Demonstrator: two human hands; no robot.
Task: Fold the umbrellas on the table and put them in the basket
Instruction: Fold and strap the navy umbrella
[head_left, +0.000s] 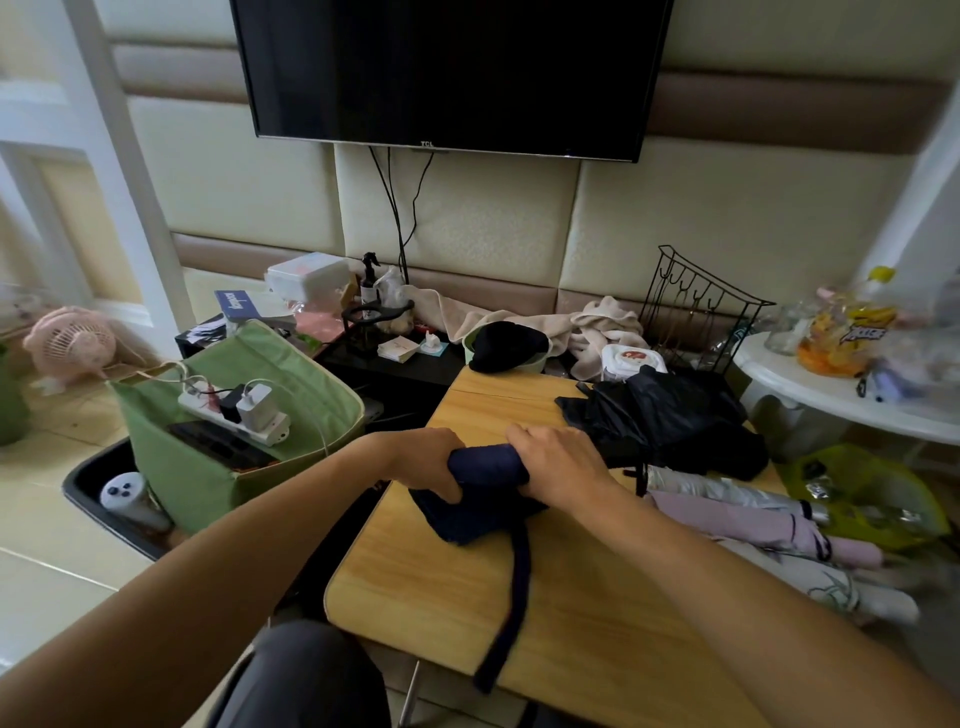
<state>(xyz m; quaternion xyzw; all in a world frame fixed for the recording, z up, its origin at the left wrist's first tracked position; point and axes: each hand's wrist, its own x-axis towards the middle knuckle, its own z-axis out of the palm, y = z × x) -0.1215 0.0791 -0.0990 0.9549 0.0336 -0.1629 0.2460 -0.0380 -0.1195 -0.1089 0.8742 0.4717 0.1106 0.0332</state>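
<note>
Navy strap (511, 597) trailed over the wooden table (597, 623), navy umbrella (485, 486) gripped at mid-table by left hand (428, 462) and right hand (558, 460), fingers curled around it, pink umbrella (737, 525) laid just right, black umbrella (670, 415) heaped behind, green basket (171, 457) set left.

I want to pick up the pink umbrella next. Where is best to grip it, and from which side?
Probably round the middle of its folded body, coming from above. The pink umbrella lies flat on the table, top side bare, with a silver umbrella close behind and a white one in front, so the sides are crowded. Its right end is blurred.
</note>
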